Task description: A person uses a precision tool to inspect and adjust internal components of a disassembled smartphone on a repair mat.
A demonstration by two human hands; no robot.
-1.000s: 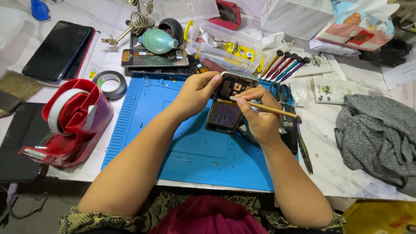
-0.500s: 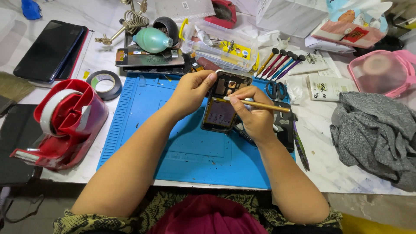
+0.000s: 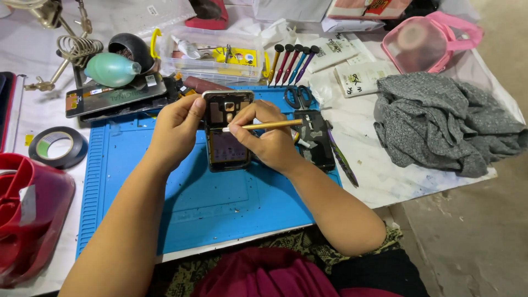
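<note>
While the left hand [image 3: 175,132] grips one opened phone [image 3: 226,132], the right hand [image 3: 269,140] pinches one gold tool [image 3: 264,126]; four screwdrivers [image 3: 291,63] stand behind.

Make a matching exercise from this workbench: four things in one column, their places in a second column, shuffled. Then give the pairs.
Things
1. opened phone
2. tape roll
3. grey cloth
4. scissors

Places
A. crumpled at the table's right end
B. left of the blue mat, on the white tabletop
C. steadied by the left hand, with the right hand holding a gold-handled tool over it
D. at the mat's far edge, below the row of screwdrivers

Pairs: 1-C, 2-B, 3-A, 4-D
</note>
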